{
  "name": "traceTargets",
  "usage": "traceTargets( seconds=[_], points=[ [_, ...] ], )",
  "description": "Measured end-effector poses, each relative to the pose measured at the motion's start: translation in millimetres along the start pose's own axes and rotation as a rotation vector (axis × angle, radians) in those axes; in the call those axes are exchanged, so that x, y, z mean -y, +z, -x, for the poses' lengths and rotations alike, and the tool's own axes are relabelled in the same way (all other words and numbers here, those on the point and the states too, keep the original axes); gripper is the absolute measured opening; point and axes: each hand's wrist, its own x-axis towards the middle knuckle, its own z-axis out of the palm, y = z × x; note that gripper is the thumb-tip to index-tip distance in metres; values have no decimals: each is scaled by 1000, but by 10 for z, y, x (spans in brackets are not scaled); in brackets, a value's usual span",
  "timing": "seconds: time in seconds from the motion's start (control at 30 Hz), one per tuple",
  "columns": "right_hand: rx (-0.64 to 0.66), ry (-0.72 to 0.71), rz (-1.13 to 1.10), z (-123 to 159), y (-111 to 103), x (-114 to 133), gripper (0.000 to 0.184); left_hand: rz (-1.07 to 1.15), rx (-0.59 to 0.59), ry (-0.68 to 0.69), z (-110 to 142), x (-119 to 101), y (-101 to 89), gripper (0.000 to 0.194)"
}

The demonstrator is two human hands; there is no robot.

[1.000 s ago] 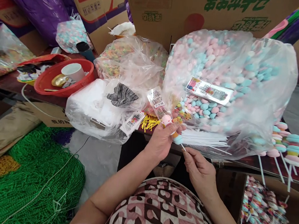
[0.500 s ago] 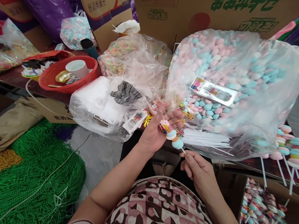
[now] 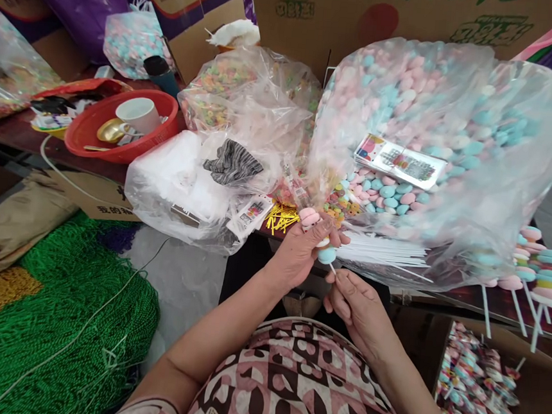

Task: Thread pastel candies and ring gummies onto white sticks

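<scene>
My left hand (image 3: 298, 251) is closed around the upper part of a candy skewer (image 3: 327, 256) of pink, white and blue marshmallows in what looks like a printed clear wrapper. Below it, my right hand (image 3: 352, 299) pinches the skewer's white stick between thumb and fingers. Just left of the left hand lie yellow twist ties (image 3: 282, 218). A bundle of white sticks (image 3: 383, 250) rests to the right of the hands. Behind the sticks, pink and blue marshmallows (image 3: 388, 194) spill from a big clear bag (image 3: 505, 182), with a stack of printed silver sleeves (image 3: 400, 161) on top.
Unwrapped marshmallow skewers (image 3: 547, 276) overhang the table's right edge, above a carton of wrapped skewers (image 3: 477, 392). At left stand a red basin (image 3: 82, 135) with a white cup (image 3: 138, 115), a bag of gummies (image 3: 247, 88) and a heap of green cord (image 3: 63, 324).
My left hand opened with the skewer lying against its palm, then closed around the candies again. The right hand has kept its pinch on the stick. The view has shifted slightly.
</scene>
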Motion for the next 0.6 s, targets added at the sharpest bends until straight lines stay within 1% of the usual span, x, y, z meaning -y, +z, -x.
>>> traceTargets(
  seconds=[0.1,0.13,0.2,0.27,0.33,0.5,0.6],
  points=[
    [-106,-116,168,-25,-39,-25,37,16,-46,21,-15,-7,20,33],
    [-135,-154,219,-30,-57,-27,38,26,-45,21,-16,-9,25,32],
    [-185,-192,266,-35,-91,-23,37,43,1,4,-8,-9,26,33],
    [-220,-189,244,-36,-112,-17,35,40,73,-21,12,4,15,36],
    [-243,-185,204,-30,-116,-19,34,2,115,-30,31,28,-7,40],
    [-291,-234,210,1,-73,-61,31,-82,90,12,24,137,-50,26],
    [-281,-246,225,9,-56,-85,30,-106,44,19,10,204,-50,25]
  ],
)
